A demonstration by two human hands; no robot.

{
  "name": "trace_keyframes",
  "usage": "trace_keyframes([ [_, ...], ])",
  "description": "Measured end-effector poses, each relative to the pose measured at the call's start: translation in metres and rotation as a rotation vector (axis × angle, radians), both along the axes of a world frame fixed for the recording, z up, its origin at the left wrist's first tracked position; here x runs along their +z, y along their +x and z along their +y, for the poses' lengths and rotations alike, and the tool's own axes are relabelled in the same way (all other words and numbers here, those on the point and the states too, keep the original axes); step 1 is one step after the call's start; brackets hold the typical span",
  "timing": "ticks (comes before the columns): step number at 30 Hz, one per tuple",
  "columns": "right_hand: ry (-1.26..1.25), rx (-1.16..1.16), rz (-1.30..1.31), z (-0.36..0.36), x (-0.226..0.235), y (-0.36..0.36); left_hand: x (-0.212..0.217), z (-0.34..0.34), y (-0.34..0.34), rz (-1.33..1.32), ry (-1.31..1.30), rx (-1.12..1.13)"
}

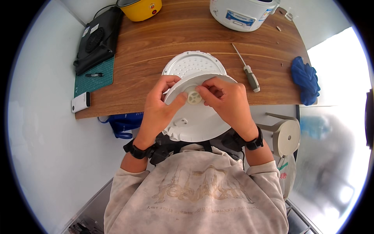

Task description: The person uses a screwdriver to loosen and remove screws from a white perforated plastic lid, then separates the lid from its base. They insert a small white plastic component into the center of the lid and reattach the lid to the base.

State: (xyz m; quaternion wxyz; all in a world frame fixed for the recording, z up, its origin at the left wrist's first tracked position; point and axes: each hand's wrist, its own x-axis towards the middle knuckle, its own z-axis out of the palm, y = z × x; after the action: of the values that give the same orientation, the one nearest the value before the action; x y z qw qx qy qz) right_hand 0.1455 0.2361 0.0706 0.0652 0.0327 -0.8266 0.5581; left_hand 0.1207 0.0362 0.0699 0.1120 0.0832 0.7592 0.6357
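A round white plastic lid shell (206, 121) is tilted at the table's near edge, its hollow side toward me. My left hand (165, 99) is closed on its left rim, with the thumb against a small cream slotted cap (194, 98) in the shell. From the right, my right hand (226, 97) pinches the edge of that cap with thumb and fingers; some fingertips are hidden. Behind the shell lies a round white dimpled plate (191, 65), partly covered by it. To the right rests a screwdriver (251, 76) with a grey-green handle.
A white rice cooker body (241, 17) and a yellow pot (140, 9) stand at the back. At left are a black device (99, 39), a green cutting mat (105, 74) and a white power bank (81, 102). A blue cloth (305, 80) and a beige stool (287, 136) are at right.
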Motion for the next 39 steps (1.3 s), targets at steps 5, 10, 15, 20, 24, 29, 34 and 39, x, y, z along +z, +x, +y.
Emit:
trace_keyframes([
  [5,0.173,0.029,0.212,0.002,0.000,-0.006,0.007,0.003,0.001,-0.024,-0.013,0.006],
  [10,0.322,0.039,0.308,0.001,-0.003,-0.004,0.002,0.002,-0.002,0.048,-0.039,-0.008],
  [15,0.211,0.087,0.231,0.004,-0.004,-0.004,0.003,-0.004,-0.003,-0.032,-0.026,-0.005],
  [20,0.006,0.092,0.073,0.006,-0.007,-0.004,-0.006,-0.008,-0.008,-0.005,-0.031,-0.032],
  [24,-0.043,0.114,-0.158,0.005,0.004,-0.005,-0.004,-0.008,-0.007,-0.034,-0.031,-0.032],
  [29,-0.139,0.149,-0.247,0.004,-0.005,-0.008,-0.001,-0.010,-0.011,-0.125,0.003,-0.007],
  [34,-0.145,0.124,-0.184,0.004,-0.009,-0.010,-0.001,-0.006,-0.016,-0.152,0.023,0.009],
  [39,-0.145,0.158,-0.167,0.003,-0.019,-0.012,-0.004,-0.010,-0.022,-0.184,0.045,-0.035],
])
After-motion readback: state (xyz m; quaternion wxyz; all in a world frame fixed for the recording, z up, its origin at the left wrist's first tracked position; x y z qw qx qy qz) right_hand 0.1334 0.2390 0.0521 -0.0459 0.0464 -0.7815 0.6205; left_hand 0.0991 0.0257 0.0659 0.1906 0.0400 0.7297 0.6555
